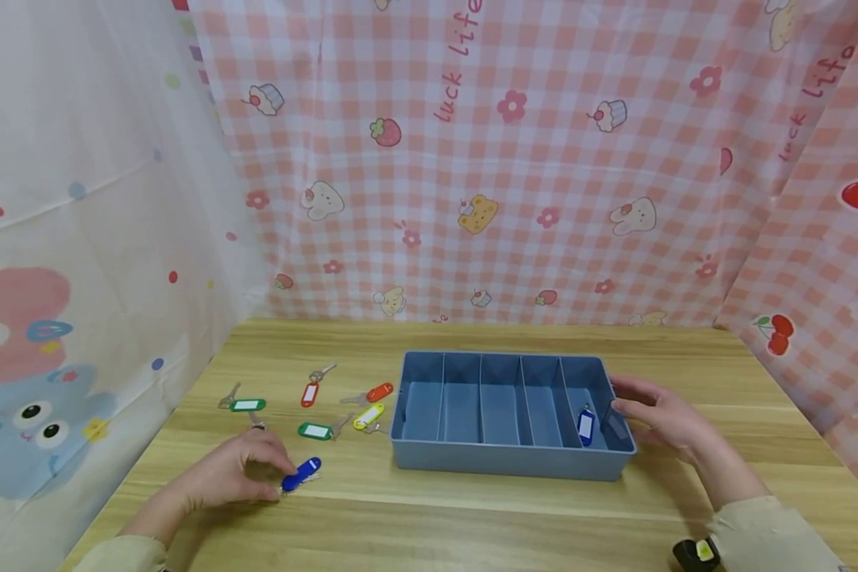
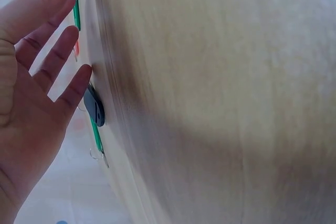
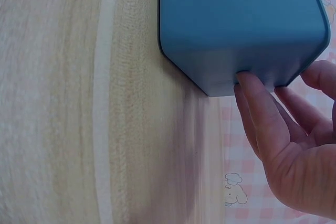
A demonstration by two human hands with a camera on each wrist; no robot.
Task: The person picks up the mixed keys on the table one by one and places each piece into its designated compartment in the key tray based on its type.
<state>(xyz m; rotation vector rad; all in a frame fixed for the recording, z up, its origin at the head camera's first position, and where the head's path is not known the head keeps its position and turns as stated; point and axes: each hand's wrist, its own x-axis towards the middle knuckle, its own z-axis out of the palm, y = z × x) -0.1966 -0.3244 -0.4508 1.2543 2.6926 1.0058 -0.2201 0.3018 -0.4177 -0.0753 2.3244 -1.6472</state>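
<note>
My left hand [image 1: 239,469] is at the front left of the table, thumb and index finger pinching one end of a blue key tag [image 1: 301,474] with a key under it. Its other fingers are spread, near a dark key head [image 2: 94,107] in the left wrist view. At the right, my right hand [image 1: 661,417] touches the end wall of a blue-grey divided box [image 1: 508,459] with fairly straight fingers. Another blue key tag [image 1: 585,427] with a white label lies in the box's rightmost compartment.
Between left hand and box lie keys with tags: a green tag [image 1: 247,405], another green tag [image 1: 316,430], a red tag [image 1: 310,394], an orange-red tag [image 1: 380,391] and a yellow tag [image 1: 369,416]. Patterned cloth [image 1: 472,159] hangs behind the table.
</note>
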